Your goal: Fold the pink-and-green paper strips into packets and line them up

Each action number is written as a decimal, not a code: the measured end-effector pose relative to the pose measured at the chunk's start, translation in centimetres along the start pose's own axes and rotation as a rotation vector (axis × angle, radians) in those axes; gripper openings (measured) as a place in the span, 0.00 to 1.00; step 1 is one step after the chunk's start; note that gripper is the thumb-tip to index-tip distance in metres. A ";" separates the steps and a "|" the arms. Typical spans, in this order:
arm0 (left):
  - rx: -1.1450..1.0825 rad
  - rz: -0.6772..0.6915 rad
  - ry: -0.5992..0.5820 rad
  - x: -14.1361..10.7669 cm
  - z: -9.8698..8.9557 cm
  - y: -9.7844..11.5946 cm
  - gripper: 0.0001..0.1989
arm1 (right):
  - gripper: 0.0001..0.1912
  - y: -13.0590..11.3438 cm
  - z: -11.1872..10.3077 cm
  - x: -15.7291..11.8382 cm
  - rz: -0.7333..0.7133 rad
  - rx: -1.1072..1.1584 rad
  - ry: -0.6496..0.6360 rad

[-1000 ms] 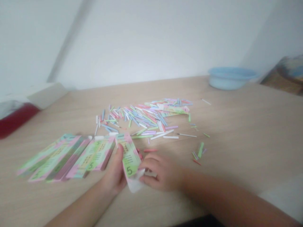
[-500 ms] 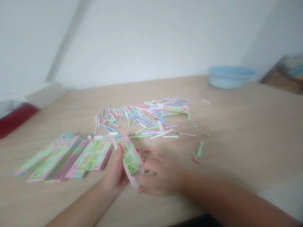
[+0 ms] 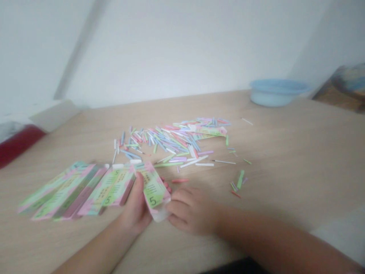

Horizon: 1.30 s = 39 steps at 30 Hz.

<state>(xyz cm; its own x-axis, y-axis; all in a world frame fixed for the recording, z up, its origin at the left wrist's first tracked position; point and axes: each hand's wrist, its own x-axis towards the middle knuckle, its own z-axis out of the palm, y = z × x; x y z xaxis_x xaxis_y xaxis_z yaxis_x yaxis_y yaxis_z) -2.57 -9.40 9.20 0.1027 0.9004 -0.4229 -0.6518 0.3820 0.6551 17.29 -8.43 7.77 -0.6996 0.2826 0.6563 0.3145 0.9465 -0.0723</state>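
My left hand [image 3: 135, 205] grips a bundle of pastel green and pink toy banknotes [image 3: 152, 186] marked 5, with the thumb on its face. My right hand [image 3: 191, 209] is curled at the bundle's lower end, fingertips against a white paper [image 3: 159, 215] there. Its thumb is hidden. Beside my left hand lie several similar bundles [image 3: 114, 188] in a fan. Beyond them spreads a heap of thin pastel strips [image 3: 168, 142], with another banknote bundle [image 3: 211, 131] on it. A pink strip [image 3: 180, 180] lies just above my right hand.
All this lies on a light wooden table [image 3: 285, 152]. A pale blue basin [image 3: 275, 97] stands at the back right, and a brown object [image 3: 342, 89] lies beyond the table's far right. A white box [image 3: 54, 116] and a red item [image 3: 19, 144] lie at the far left.
The white paper shows less at the bundle's lower end, and my right hand's fingers have closed in against it. The bundle has shifted slightly left.
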 end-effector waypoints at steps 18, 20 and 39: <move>0.006 0.076 0.044 0.5 -0.3 -0.1 0.32 | 0.14 -0.1 0.4 -0.2 0.109 0.098 -0.049; 0.004 0.072 0.043 0.6 -0.3 -0.3 0.32 | 0.15 0.1 0.6 -0.4 0.104 0.106 -0.035; 0.090 -0.039 -0.149 -0.4 0.2 -1.3 0.23 | 0.18 1.2 0.9 -0.1 0.111 0.174 -0.071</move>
<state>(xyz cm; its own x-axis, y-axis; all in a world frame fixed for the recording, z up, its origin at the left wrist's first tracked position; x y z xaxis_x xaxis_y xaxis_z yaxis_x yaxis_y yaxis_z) -1.64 -10.17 8.64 0.2412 0.9029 -0.3559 -0.5757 0.4283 0.6965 17.21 -7.18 6.93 -0.7119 0.3914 0.5831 0.2811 0.9197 -0.2742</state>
